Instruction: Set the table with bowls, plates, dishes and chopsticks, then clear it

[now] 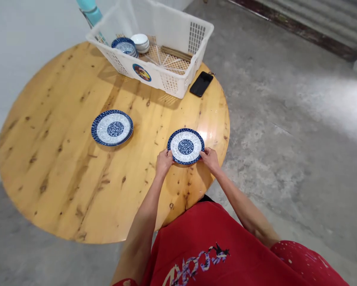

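Blue-and-white plate [186,146] held over the person's side of the round wooden table [56,171]; rim pinched at left by left hand [164,160], at right by right hand [209,157], hands apart. Plate stack [112,128] set to its left. Farther out, black phone [201,84] laid beside white basket [163,82]; blue-patterned bowls [125,47], white bowls [140,42] and thin sticks [176,53] kept inside.

I am at a round wooden table [53,131] in a plain dining space, a home's or a small eatery's; I cannot tell which. Patterned plates [186,147] before me and bowls [124,45] in a basket [162,81] point to meals; the concrete floor [270,115], bare pale wall [26,35] and ribbed panel [324,18] look utilitarian.
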Demonstrator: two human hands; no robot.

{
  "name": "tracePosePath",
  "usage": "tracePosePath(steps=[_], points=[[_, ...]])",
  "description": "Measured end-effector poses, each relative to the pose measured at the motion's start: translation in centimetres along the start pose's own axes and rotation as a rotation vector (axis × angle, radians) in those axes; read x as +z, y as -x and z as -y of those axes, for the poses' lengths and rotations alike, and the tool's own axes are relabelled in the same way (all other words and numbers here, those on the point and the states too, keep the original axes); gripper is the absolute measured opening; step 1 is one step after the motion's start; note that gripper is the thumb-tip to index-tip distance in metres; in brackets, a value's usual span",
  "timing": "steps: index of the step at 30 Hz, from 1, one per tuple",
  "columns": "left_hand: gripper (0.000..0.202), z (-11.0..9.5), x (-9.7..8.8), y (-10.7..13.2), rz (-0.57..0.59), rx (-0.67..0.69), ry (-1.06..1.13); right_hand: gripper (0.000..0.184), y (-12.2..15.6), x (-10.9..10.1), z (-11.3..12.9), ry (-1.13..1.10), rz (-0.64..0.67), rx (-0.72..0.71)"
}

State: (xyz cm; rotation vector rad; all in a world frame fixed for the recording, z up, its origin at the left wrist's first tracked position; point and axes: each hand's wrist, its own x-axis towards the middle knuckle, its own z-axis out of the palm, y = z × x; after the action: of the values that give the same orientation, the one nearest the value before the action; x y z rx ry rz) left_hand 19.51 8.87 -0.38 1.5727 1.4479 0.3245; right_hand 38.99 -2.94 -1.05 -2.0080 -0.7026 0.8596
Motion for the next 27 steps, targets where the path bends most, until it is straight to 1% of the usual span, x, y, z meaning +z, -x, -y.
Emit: tracePosePath(steps=[3, 10, 18, 22, 24, 27], points=[[0.027, 0.25, -0.09, 0.10, 0.004, 0.003, -0.013, 0.013, 0.10, 0.17, -0.14, 0.009, -0.024, 0.016], [0.027, 0.63, -0.13, 0.05, 0.001, -0.007, -0.026, 0.016, 0.27, 0.48, -0.20, 0.001, -0.017, 0.016], [0.029, 0.39, -0.16, 0.48, 0.025, -0.036, -0.049, 0.016, 0.51, 0.37, -0.14, 0.018, -0.042, 0.011], [0.027, 0.25, -0.14, 0.56, 0.019, -0.037, -0.048, 0.015, 0.40, 0.47, 0.09, 0.013, -0.036, 0.037], [0.027, 0.19, -0.18, 0.60, 0.013, -0.035, -0.037, 0.015, 0.41, 0.53, 0.28, 0.004, -0.034, 0.049], [0.028, 0.17, -0.25, 0.81, 0.036, -0.030, -0.002, 0.016, 0.79, 0.29, 0.45, -0.050, -0.020, 0.067]])
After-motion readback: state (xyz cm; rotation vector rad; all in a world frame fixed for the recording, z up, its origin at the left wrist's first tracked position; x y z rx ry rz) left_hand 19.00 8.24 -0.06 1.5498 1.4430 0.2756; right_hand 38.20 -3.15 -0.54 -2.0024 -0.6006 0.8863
